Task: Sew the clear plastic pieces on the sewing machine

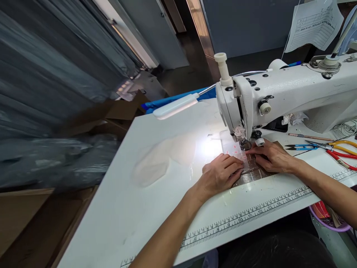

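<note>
- Sewing looks like the step going on now, as a thin, see-through sheet (232, 149) with pink spots sits right by the needle end (242, 139) of the white sewing machine (279, 89).
- The sheet lies flat on the table (111, 208), beside a shiny metal plate (253, 175).
- The left hand (222, 172) rests palm down at the sheet's near side. Its fingers are bent and close together. From where I stand, I can't tell if this grip pinches the edge or just pushes down.
- The right hand (269, 155) is on the other side, close to the needle end. One finger points at the sheet's edge. I can't tell if this grip has hold of it.
- A lamp (176, 107) on a bendy arm shines on the table near the sheet.
- Off to the right lie blue snips (312, 147) and scissors (341, 142) with yellow handles.
- I think the next move calls for slow, gentle pushing with both hands, with the sheet flat and straight. The right fingers are so near the needle end that they need extra care.
</note>
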Demonstrator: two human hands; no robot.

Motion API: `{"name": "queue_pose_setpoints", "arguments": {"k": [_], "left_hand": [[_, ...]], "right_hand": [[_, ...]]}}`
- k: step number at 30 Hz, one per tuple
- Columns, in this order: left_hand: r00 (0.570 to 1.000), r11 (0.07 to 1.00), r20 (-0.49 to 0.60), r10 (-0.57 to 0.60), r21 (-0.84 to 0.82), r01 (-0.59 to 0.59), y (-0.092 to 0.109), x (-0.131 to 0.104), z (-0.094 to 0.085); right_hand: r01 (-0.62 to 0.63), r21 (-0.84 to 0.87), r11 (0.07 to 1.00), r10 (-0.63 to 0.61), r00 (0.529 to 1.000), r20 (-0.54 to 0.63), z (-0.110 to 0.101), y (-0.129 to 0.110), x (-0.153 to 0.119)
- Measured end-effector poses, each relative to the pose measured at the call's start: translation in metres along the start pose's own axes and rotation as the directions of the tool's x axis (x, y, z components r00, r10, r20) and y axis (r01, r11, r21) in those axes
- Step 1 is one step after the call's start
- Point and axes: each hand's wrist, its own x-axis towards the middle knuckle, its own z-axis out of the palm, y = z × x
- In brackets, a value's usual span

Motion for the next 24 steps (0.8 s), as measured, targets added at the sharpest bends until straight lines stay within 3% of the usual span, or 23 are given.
{"name": "queue_pose_setpoints", "arguments": {"k": [6, 15, 24], "left_hand": [[1.000, 0.998, 0.016, 0.018, 0.057, -0.019, -0.0002, -0.0024, -0.0008], [0.999, 0.998, -0.014, 0.044, 0.047, -0.043, 0.0037, 0.0009, -0.0018], [0.997, 0.996, 0.036, 0.061, 0.065, -0.063, 0.0020, -0.0008, -0.0036]], "right_hand": [[0.089, -0.187, 0.978, -0.078, 0.995, 0.065, 0.0065, 0.0077, -0.0001], [0.073, -0.198, 0.978, -0.053, 0.993, 0.103, 0.0035, 0.0050, 0.0004], [0.081, -0.209, 0.974, -0.062, 0.993, 0.098, 0.0030, 0.0044, 0.0008]]}}
